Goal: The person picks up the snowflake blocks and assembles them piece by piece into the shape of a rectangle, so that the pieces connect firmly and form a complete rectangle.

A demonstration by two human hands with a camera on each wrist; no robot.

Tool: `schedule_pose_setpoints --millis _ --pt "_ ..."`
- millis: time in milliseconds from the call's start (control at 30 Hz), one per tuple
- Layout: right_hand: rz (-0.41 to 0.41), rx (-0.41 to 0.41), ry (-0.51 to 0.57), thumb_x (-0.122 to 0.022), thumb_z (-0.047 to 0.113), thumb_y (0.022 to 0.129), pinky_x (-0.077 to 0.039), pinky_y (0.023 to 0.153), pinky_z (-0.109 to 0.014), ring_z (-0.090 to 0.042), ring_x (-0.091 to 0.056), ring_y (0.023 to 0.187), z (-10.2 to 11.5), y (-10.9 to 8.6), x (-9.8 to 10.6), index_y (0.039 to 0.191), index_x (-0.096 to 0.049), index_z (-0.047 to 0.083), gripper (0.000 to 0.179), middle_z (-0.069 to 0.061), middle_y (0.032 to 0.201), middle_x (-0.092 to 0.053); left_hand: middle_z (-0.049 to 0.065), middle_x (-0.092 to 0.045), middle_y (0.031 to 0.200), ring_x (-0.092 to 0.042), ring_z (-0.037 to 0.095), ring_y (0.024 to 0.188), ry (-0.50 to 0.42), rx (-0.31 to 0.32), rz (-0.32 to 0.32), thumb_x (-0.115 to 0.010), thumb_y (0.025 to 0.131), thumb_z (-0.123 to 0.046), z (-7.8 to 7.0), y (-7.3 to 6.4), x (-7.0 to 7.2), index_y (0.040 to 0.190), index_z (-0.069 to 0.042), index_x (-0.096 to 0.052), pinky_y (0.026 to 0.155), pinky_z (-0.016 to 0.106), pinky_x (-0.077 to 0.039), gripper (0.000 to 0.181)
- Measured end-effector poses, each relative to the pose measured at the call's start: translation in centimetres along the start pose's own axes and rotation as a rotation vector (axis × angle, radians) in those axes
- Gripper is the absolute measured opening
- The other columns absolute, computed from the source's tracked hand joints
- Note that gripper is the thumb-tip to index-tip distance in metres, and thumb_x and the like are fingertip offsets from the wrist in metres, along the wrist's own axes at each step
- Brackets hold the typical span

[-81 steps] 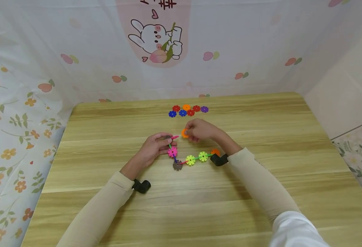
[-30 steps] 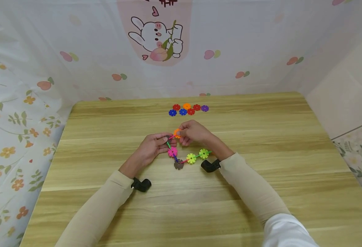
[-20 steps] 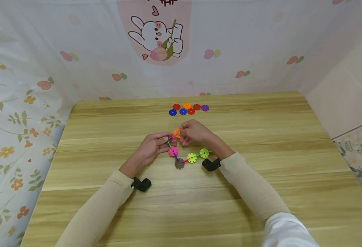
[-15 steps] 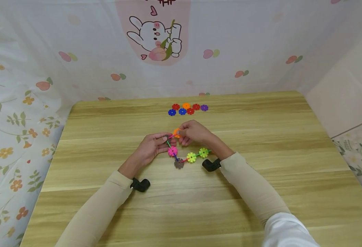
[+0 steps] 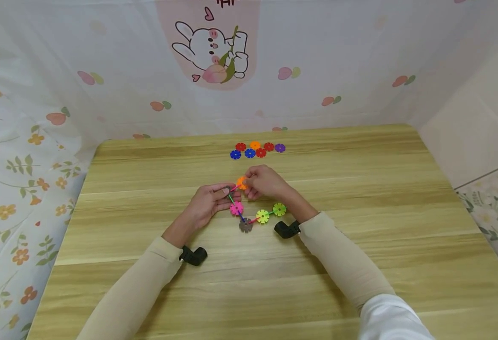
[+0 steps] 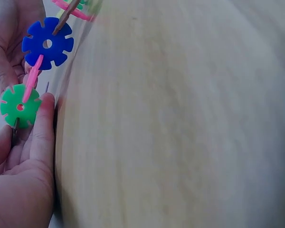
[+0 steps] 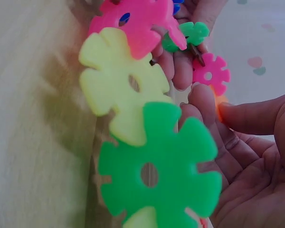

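A chain of flower-shaped plastic snowflake discs joins both hands. My left hand [image 5: 208,203] pinches a brown disc [image 5: 228,190] near the chain's upper end, its thumb on top. My right hand [image 5: 266,182] grips an orange disc [image 5: 241,182] between thumb and fingers, at the tip of a pink disc [image 7: 211,74]. Below the left hand hang a green disc [image 6: 20,111] and a pink disc [image 5: 236,208]. From a lower brown disc [image 5: 245,225] the chain turns right through a yellow disc [image 5: 262,216] to a yellow-green disc [image 5: 279,209]. My right wrist covers the chain beyond it.
Loose discs in red [image 5: 241,147], blue [image 5: 235,154], orange [image 5: 255,145] and purple [image 5: 280,148] lie grouped at the back of the wooden table [image 5: 155,160]. A printed curtain [image 5: 308,47] hangs behind. Black wrist mounts [image 5: 194,255] stick out from both sleeves.
Since the earliest frame, my right hand has moved left with the orange disc, bringing it from apart onto the chain's pink end disc. My left hand has kept its pinch.
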State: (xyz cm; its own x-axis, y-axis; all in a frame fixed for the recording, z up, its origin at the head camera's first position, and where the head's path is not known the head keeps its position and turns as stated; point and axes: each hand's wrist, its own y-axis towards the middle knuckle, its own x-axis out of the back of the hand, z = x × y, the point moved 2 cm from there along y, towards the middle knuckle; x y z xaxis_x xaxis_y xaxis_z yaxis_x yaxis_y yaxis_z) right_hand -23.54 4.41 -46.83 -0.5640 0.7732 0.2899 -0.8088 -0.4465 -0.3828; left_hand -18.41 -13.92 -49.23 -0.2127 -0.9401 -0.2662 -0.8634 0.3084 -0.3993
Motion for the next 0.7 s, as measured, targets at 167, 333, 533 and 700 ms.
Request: schedule_pose_setpoints --millis 167,333,533,700 --pt "0.005 -0.006 0.004 -0.049 0.008 0.1 -0.06 0.063 -0.034 -0.02 -0.064 0.06 0.0 -0.1 0.1 0.109 -0.057 -0.002 0.015 -0.014 0.079 -0.066 0.023 -0.064 0.122 -0.068 0.024 0.105 0.005 -0.002 0.0 -0.043 0.103 -0.006 -0.1 -0.1 -0.2 0.135 0.007 -0.051 0.087 0.03 -0.056 0.035" --pt "0.032 0.006 0.001 -0.049 0.01 0.101 -0.06 0.065 -0.035 -0.021 -0.064 0.063 0.0 -0.6 0.5 0.115 -0.057 -0.001 0.019 -0.016 0.082 -0.067 0.021 -0.067 0.117 -0.069 0.023 0.103 0.006 -0.005 0.014 -0.047 0.102 -0.008 -0.2 -0.1 -0.5 0.131 0.008 -0.053 0.085 0.031 -0.057 0.034" --pt "0.067 0.031 -0.013 -0.05 0.01 0.101 -0.06 0.065 -0.034 -0.02 -0.065 0.064 -0.2 -0.9 0.7 0.115 -0.059 -0.001 0.02 -0.014 0.083 -0.068 0.018 -0.07 0.11 -0.07 0.023 0.099 0.074 0.003 -0.007 -0.052 0.102 -0.017 -0.4 0.0 -0.9 0.126 0.007 -0.057 0.084 0.032 -0.057 0.034" --pt "0.119 0.067 -0.019 -0.05 0.011 0.1 -0.06 0.065 -0.036 -0.021 -0.065 0.064 0.0 -1.0 0.2 0.111 -0.062 -0.001 0.02 -0.015 0.082 -0.068 0.014 -0.072 0.1 -0.07 0.02 0.09 0.235 -0.03 -0.047 -0.057 0.099 -0.021 -0.9 0.1 -1.2 0.121 0.003 -0.064 0.08 0.03 -0.058 0.033"
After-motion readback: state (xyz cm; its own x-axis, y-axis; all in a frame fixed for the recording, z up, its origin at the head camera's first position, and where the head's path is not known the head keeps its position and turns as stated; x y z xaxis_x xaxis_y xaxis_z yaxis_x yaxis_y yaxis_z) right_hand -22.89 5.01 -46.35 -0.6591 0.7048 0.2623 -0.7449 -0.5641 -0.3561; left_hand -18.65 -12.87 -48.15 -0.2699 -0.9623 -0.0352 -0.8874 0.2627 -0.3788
